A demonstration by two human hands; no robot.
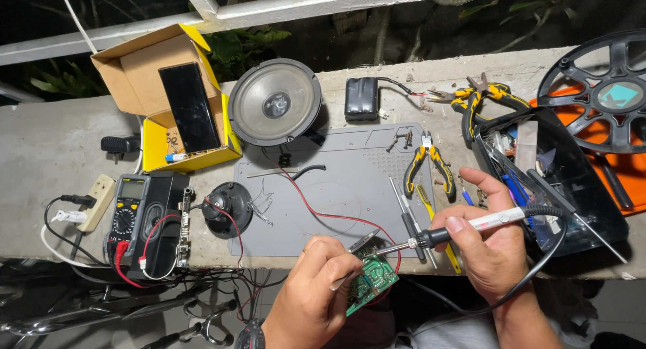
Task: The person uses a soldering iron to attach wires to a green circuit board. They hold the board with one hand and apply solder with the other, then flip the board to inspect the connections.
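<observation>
Down at the near edge of the grey mat [336,187], the left hand [313,292] pinches a small green circuit board [372,282], tilted and partly overhanging the ledge. The right hand [488,245] has its fingers curled tight around a soldering iron [464,228], whose tip touches the board's top edge.

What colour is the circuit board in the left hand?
Green, seen in the head view: circuit board, left hand.

Circuit board [372,280] half under left hand [316,295]; reel [605,93] cut off.
</observation>
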